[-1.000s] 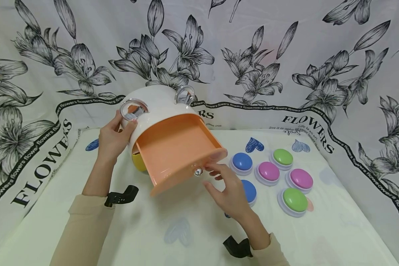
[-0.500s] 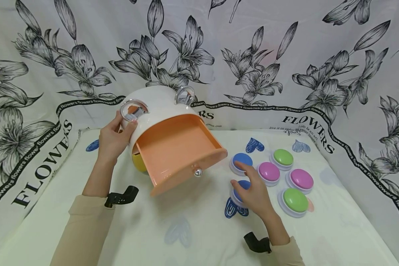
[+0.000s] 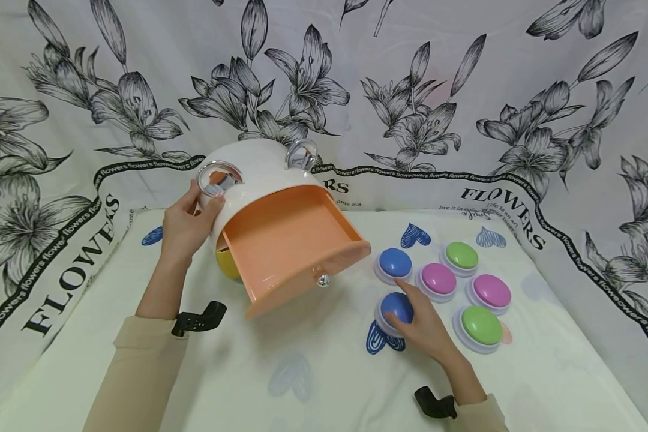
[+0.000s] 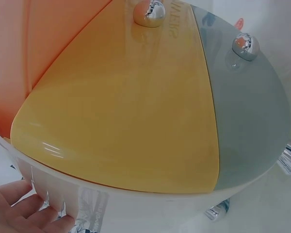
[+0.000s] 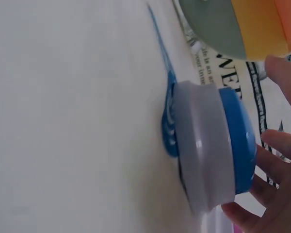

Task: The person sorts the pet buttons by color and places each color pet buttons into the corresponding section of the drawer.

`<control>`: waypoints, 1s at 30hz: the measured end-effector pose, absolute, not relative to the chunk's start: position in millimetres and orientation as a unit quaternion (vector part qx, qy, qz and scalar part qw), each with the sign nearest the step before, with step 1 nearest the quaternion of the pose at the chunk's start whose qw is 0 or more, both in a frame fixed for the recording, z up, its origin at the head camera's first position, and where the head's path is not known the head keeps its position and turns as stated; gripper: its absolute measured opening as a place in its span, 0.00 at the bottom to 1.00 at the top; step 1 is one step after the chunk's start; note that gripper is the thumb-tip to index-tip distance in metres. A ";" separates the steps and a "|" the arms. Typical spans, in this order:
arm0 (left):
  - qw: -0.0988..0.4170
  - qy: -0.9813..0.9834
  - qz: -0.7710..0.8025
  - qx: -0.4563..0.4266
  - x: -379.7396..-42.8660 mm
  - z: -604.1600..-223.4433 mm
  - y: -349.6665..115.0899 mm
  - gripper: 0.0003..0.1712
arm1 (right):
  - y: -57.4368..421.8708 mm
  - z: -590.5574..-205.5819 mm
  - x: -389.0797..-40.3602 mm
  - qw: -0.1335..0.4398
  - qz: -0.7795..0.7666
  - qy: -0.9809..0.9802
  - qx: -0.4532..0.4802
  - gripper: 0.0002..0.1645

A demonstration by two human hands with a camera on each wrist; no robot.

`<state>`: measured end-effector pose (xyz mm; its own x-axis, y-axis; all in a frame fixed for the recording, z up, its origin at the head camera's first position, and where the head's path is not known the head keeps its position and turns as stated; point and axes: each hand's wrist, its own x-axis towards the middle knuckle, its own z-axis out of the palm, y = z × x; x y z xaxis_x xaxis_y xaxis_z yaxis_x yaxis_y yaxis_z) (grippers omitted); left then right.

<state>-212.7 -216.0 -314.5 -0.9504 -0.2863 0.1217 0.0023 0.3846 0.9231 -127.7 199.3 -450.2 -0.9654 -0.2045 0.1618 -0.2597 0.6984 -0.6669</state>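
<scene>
A rounded white drawer box (image 3: 259,162) with ring-shaped silver ears stands at centre left, its orange top drawer (image 3: 286,240) pulled out and nothing inside. My left hand (image 3: 189,222) grips the box's left side, thumb in front below one ear; in the left wrist view its fingers (image 4: 31,208) lie on the white shell. That view also shows a yellow drawer front (image 4: 131,107) and a grey-green one (image 4: 250,111). My right hand (image 3: 423,321) is over the nearer blue push button (image 3: 397,307), fingers loosely spread around its dome; contact is unclear in the right wrist view (image 5: 240,141).
Right of the box, another blue button (image 3: 395,262), two pink buttons (image 3: 438,278) and two green buttons (image 3: 482,324) stand on white bases. A white cloth (image 3: 237,384) with printed hearts covers the table. A flower-patterned curtain (image 3: 410,90) hangs behind.
My right hand has left the orange drawer's silver knob and moved right and down to the nearer blue button. The left hand and the box have stayed in place.
</scene>
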 end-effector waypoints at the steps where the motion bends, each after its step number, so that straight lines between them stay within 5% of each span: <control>1: 0.131 -0.822 -0.547 0.088 -212.8 -314.5 -215.8 0.42 | 200.8 -452.1 -127.6 0.033 0.366 -0.922 0.124 0.46; 30: 0.122 -0.826 -0.542 0.094 -212.4 -313.4 -215.6 0.44 | 214.9 -462.0 -124.3 -0.023 0.330 -0.941 0.065 0.50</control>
<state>-212.4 -215.6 -313.4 -0.9524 -0.2883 0.0995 -0.0232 0.3938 0.9189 -124.3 214.9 -462.0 -0.9905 -0.1377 -0.0011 -0.1068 0.7735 -0.6247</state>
